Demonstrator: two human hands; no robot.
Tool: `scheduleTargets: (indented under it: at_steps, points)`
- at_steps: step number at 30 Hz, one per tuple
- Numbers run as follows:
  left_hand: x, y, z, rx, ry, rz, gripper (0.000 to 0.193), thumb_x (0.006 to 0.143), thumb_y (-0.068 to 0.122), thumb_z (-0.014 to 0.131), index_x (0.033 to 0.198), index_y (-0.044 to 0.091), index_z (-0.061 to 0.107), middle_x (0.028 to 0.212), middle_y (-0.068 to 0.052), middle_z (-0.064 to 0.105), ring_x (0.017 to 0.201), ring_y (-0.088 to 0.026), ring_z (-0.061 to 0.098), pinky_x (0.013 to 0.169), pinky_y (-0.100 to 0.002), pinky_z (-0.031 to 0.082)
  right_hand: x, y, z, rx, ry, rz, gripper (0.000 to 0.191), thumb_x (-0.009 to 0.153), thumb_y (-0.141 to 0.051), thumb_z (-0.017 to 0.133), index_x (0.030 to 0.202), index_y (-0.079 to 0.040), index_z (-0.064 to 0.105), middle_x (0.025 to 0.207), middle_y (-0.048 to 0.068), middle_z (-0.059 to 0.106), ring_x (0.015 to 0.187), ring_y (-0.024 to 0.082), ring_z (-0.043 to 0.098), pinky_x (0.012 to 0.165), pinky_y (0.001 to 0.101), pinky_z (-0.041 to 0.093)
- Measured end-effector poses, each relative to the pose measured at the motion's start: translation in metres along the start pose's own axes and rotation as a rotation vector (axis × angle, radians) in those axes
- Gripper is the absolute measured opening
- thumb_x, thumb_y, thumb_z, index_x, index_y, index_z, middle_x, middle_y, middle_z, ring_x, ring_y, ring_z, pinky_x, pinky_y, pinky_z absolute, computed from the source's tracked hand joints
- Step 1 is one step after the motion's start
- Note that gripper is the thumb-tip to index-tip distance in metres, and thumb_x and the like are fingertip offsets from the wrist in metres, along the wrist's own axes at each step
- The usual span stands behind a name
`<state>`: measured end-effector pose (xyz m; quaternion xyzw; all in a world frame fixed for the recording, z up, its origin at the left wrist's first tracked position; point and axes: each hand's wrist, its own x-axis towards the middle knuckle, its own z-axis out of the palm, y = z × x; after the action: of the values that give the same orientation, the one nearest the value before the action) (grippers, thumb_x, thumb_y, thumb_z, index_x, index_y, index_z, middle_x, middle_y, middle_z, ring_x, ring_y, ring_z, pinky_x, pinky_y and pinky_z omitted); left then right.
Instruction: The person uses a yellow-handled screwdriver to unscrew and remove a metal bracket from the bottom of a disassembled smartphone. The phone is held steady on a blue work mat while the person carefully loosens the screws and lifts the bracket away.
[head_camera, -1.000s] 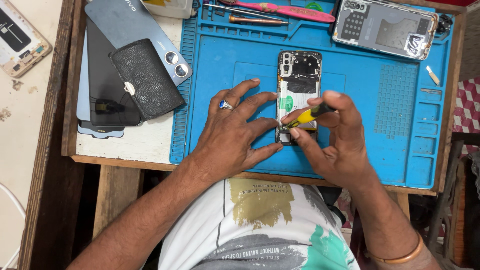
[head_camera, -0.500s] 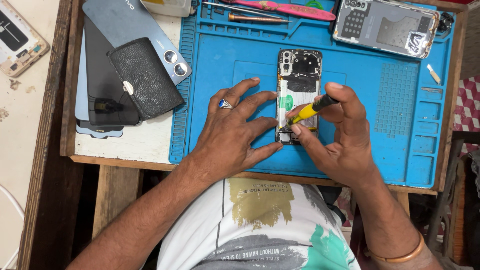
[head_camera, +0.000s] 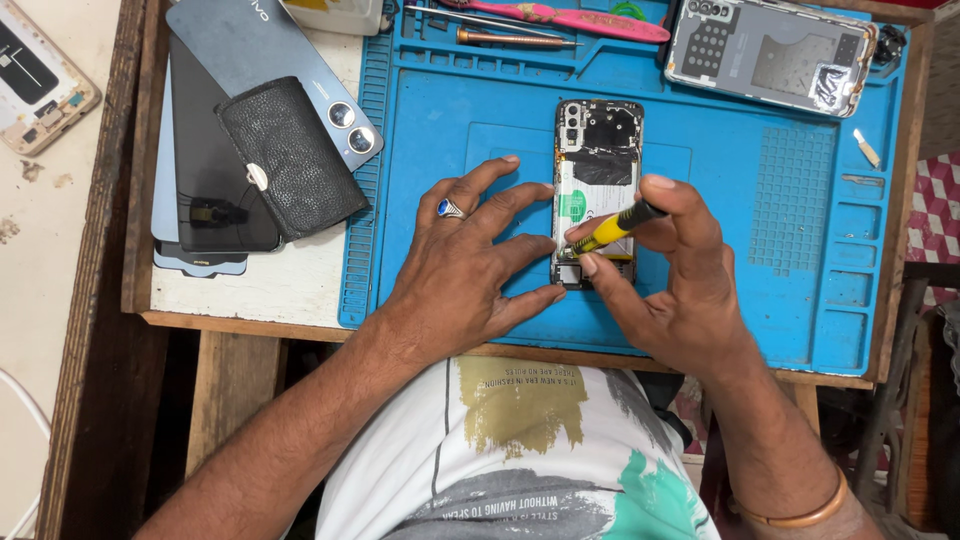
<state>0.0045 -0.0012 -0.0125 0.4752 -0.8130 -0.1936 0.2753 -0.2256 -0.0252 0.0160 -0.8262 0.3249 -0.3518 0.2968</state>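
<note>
Head view: our left hand (head_camera: 470, 270) lies flat on blue mat (head_camera: 740, 260), fingers spread, fingertips pressing left side of opened phone (head_camera: 597, 190), holding nothing. Our right hand (head_camera: 675, 285) pinches yellow screwdriver (head_camera: 612, 230) between thumb and fingers, tip at phone's lower end. Phone lies near mat's middle. Black pouch (head_camera: 290, 155) sits on stacked phones by worktop's left edge. Back cover (head_camera: 770, 55) at mat's far right corner.
</note>
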Motion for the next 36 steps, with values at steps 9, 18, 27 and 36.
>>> scheduleTargets:
  at_steps: [9,18,27,36]
  points:
    - [-0.0016,0.0004,-0.0011,-0.011,0.013,0.002,0.038,0.086,0.047,0.081,0.104,0.014,0.081,0.147,-0.009,0.052,0.148,-0.035,0.031,0.116,-0.065,0.024,0.0056,0.0007,0.0089,-0.117,0.127,-0.021,0.09,0.084,-0.001,0.086,0.147,-0.01,0.023,0.118,0.024,0.061,0.101,0.028,0.073,0.083,0.0354,0.062]
    - [0.0012,0.0024,-0.0032,-0.01,0.013,0.006,0.037,0.084,0.047,0.082,0.102,0.014,0.081,0.145,-0.01,0.052,0.147,-0.036,0.031,0.115,-0.065,0.023,-0.0024,0.0055,0.0038,0.096,-0.001,-0.003,0.082,0.102,0.009,0.07,0.161,-0.016,0.018,0.118,0.015,0.071,0.11,0.022,0.076,0.091,0.0313,0.064]
    - [-0.0004,0.0013,-0.0021,0.0,0.013,0.01,0.039,0.086,0.047,0.081,0.103,0.013,0.08,0.146,-0.01,0.052,0.148,-0.035,0.031,0.116,-0.064,0.024,0.0014,0.0044,0.0044,-0.077,0.111,0.023,0.09,0.09,0.001,0.087,0.154,-0.014,0.027,0.129,0.019,0.064,0.11,0.025,0.075,0.087,0.032,0.065]
    - [-0.0007,0.0011,-0.0024,0.004,0.009,0.005,0.039,0.086,0.047,0.08,0.105,0.013,0.08,0.147,-0.01,0.051,0.148,-0.035,0.03,0.116,-0.064,0.024,0.0042,-0.0015,0.0003,0.049,0.016,0.0,0.084,0.098,0.009,0.074,0.159,-0.016,0.022,0.115,0.015,0.071,0.107,0.023,0.076,0.089,0.0315,0.064]
